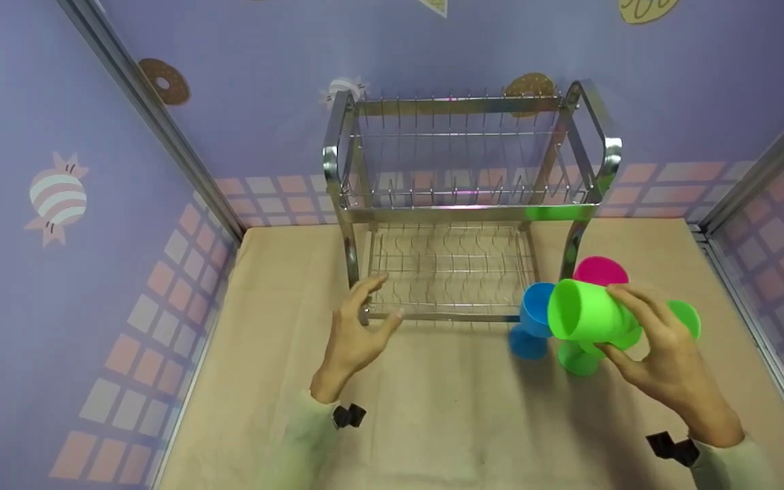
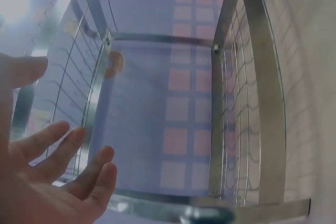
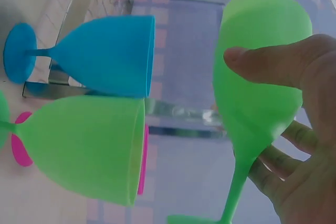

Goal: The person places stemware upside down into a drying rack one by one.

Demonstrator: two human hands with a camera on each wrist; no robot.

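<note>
My right hand [image 1: 664,354] grips a light green plastic goblet [image 1: 596,314] by its bowl, thumb on one side and fingers round the other. The goblet is tipped on its side in the head view, its mouth facing left. Close below it stands another green goblet [image 3: 84,148], mostly hidden from the head camera. A blue goblet [image 1: 537,312] stands to the left of that one, and a pink goblet [image 1: 601,270] is behind. My left hand [image 1: 353,340] holds nothing; its fingers are spread beside the front left corner of the metal dish rack [image 1: 433,216].
The two-tier rack stands against the purple patterned back wall [image 1: 263,136], with wire slots on both levels. A beige cloth [image 1: 433,408] covers the table. Side walls [image 1: 18,286] with metal frame rails close in left and right.
</note>
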